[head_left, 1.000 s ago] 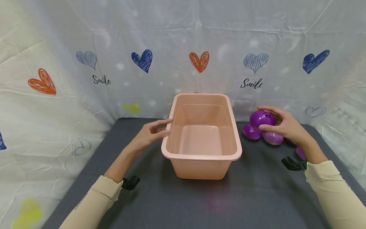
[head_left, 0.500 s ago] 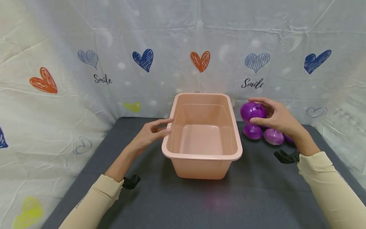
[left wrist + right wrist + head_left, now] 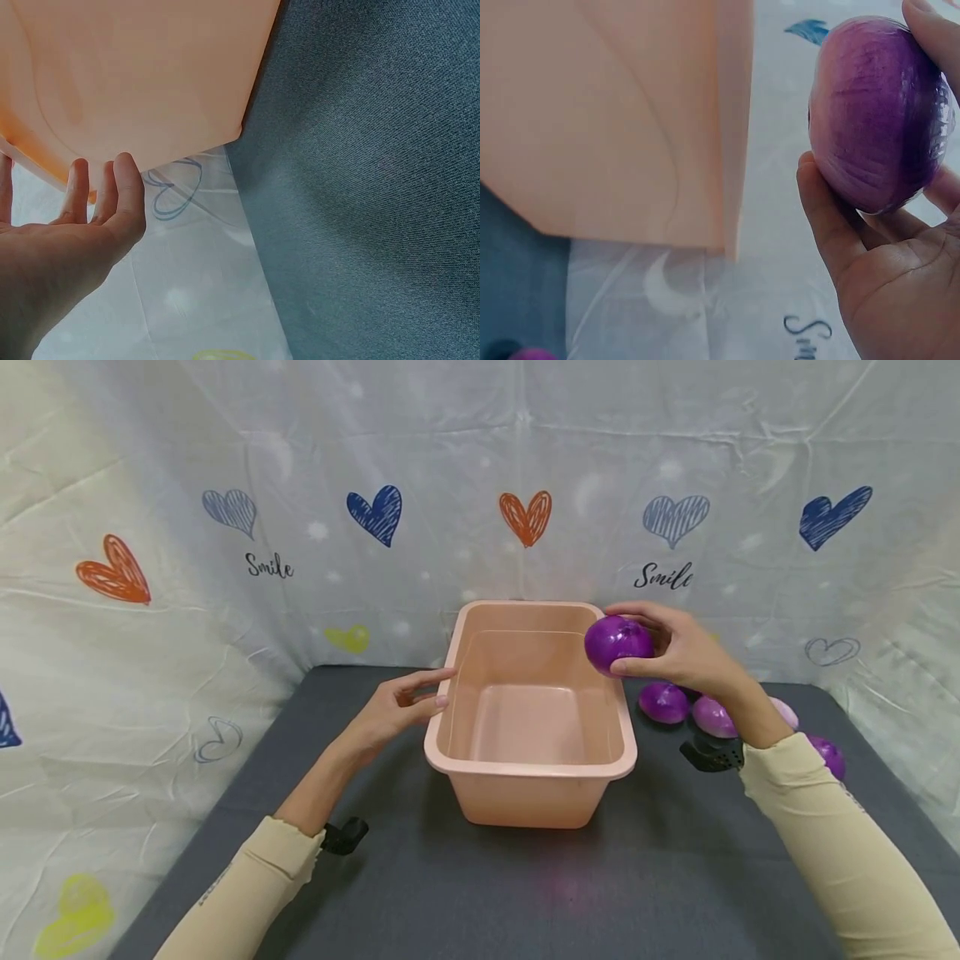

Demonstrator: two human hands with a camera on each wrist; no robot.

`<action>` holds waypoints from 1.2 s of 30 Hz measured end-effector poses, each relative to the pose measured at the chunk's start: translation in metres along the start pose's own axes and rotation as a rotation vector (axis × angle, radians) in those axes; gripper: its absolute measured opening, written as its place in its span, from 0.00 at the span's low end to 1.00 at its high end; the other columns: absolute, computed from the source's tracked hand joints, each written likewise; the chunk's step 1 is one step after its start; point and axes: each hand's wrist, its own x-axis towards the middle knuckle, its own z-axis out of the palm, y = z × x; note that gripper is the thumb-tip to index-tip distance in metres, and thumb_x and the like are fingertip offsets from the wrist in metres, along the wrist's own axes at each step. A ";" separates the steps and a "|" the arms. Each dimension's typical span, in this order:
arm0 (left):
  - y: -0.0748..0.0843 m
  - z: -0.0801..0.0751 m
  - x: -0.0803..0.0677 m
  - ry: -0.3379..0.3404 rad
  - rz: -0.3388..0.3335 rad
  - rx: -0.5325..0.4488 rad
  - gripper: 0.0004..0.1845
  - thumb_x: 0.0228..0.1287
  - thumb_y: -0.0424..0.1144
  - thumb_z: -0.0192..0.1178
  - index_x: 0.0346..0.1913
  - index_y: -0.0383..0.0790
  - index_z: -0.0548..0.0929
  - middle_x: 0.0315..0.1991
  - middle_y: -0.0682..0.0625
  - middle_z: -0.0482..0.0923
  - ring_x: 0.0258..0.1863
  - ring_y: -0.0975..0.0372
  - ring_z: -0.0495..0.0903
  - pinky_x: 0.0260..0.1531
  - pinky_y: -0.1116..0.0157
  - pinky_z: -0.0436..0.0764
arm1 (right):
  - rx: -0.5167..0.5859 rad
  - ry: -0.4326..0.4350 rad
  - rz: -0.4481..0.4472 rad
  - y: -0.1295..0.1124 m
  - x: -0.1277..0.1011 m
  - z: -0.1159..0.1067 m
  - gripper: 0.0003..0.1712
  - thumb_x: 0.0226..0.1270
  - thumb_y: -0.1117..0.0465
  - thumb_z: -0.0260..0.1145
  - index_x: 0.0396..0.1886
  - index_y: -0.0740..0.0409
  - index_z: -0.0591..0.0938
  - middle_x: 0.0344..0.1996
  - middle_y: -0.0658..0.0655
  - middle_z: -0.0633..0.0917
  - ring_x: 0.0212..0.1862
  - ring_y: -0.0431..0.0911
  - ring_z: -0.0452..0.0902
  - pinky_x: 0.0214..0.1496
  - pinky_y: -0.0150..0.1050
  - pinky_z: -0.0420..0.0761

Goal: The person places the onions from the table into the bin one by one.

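Head view: A person's right-hand grip (image 3: 678,647) holds a glossy purple ball (image 3: 617,645) in line with the right rim of a peach tub (image 3: 530,771), near its far corner; the left-hand grip (image 3: 396,708) touches the opposite rim. More purple balls (image 3: 663,702) lie on the dark table (image 3: 487,902).

Left wrist view: Fingers (image 3: 129,189) nearly straight, clasping nothing, rest lightly at the tub, probably enough to steady it.

Right wrist view: Thumb and fingers curl round the ball, apart from the tub; clearing the rim and releasing low would likely avoid knocks.
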 end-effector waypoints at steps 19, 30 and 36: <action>-0.001 0.001 0.001 0.005 0.007 0.001 0.29 0.73 0.41 0.64 0.74 0.44 0.73 0.70 0.44 0.69 0.60 0.48 0.77 0.59 0.49 0.77 | 0.171 -0.075 -0.062 0.003 0.005 0.007 0.35 0.63 0.71 0.74 0.70 0.63 0.74 0.62 0.64 0.78 0.62 0.60 0.76 0.61 0.44 0.78; 0.000 0.001 -0.001 -0.001 0.012 0.009 0.29 0.74 0.41 0.63 0.74 0.46 0.72 0.72 0.46 0.66 0.62 0.50 0.76 0.60 0.49 0.76 | 0.123 0.000 -0.040 0.019 -0.025 -0.016 0.26 0.68 0.71 0.71 0.65 0.64 0.78 0.56 0.63 0.82 0.57 0.55 0.81 0.52 0.41 0.84; 0.000 0.002 0.000 0.002 0.009 0.023 0.28 0.74 0.42 0.63 0.74 0.47 0.73 0.74 0.48 0.64 0.65 0.52 0.73 0.59 0.48 0.77 | 0.058 0.043 0.000 0.028 -0.043 -0.025 0.24 0.68 0.70 0.71 0.63 0.65 0.78 0.54 0.61 0.83 0.54 0.50 0.83 0.51 0.38 0.84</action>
